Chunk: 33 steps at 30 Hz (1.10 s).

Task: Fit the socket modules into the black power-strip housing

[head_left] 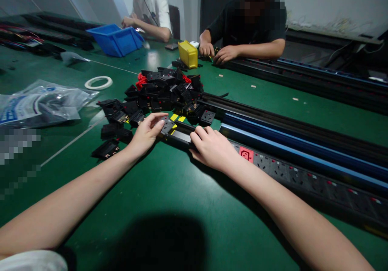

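L hand (146, 134) has its grip pinched on a blk socket module (167, 125) at the L end of the pwr strip (281, 170); R hand (212, 146) lies over the strip just to the right, fingers curled, can't tell if that grip is clenched or only resting. Strip's on the green bench (127, 194), w/ a red outlet (246, 154) just right of the R hand, blue-edged rails (287, 141) alongside on the far side. Loose module pile (163, 91) beyond the L hand; yellow bin (188, 55) + blue bin (117, 42) further back.
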Motion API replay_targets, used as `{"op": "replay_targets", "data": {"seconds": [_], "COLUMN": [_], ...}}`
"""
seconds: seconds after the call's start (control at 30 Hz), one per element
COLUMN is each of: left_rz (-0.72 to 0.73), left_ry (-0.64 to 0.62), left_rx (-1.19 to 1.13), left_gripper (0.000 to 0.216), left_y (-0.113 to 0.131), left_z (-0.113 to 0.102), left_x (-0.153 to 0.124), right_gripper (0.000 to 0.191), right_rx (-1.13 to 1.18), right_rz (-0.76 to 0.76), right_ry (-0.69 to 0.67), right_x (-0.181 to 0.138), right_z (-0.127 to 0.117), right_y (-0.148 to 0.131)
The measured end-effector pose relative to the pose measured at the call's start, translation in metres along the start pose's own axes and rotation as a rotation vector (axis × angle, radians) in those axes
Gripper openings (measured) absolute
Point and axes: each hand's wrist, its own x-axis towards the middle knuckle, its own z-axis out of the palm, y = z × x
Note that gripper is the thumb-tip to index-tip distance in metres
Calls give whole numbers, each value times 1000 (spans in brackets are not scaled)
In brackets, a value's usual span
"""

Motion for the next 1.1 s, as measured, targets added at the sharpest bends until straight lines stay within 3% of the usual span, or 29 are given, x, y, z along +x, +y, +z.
{"op": "replay_targets", "data": {"seconds": [0.27,1.1], "left_rz": [1,10], "left_ry": [41,-30], "left_rx": [41,167], "left_gripper": [53,58], "left_y": [4,3], "left_z": [-1,3], "left_x": [0,-4], "right_gripper": [25,24], "right_rx": [-8,-1], "right_rz": [-3,-15], "right_ry": [8,0], "right_x": [0,1], "right_z": [1,0], "right_y": [0,1]}}
